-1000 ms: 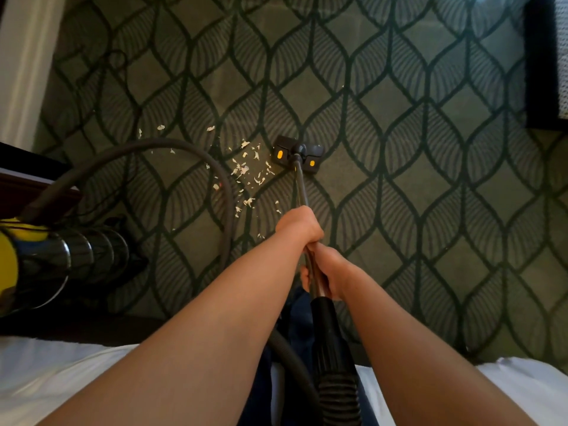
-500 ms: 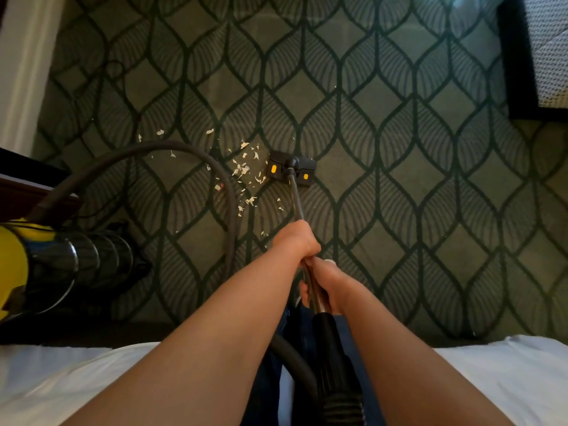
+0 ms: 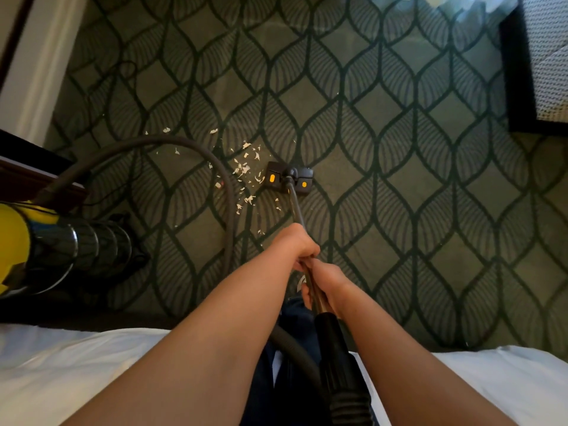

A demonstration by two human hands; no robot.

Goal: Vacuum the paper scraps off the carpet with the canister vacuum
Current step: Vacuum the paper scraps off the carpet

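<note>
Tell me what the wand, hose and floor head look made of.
Wand: probably metal, smooth, with a pale glint.
Hose: likely flexible plastic or rubber, matte grey, bent in a loop.
Floor head: seemingly hard matte black plastic, orange insets.

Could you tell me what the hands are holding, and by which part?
Both grip the vacuum wand by its metal tube: the left hand nearer the floor head, the right hand just above the black hose cuff.

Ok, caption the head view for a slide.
Left hand and right hand grip the wand; its nozzle sits on the carpet beside the scraps, canister at left.
</note>
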